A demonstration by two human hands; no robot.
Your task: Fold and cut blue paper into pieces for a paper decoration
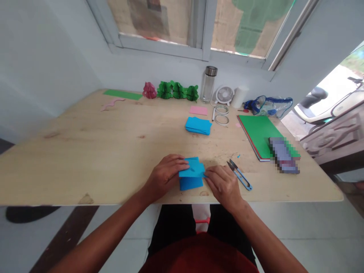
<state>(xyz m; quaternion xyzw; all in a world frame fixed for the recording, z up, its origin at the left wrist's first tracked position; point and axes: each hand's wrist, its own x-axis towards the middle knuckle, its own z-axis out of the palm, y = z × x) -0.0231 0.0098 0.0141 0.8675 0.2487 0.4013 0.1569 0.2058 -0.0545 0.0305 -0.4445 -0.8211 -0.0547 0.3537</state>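
Note:
A folded piece of blue paper lies near the table's front edge, its upper layer raised over a lower one. From the left, my left hand grips it, with the fingertips on top of its left edge. My right hand pinches a small bit of the paper's right edge between thumb and fingers. Just right of that hand lie blue-handled thread snips, blades pointing away from me. A stack of blue paper pieces sits farther back, with a pink paper piece behind it.
Green paper decorations, a pink one, a glass bottle and a small white fan line the wall. Tape rolls lie before the fan. At right, a phone rests on green sheets near a clear pouch.

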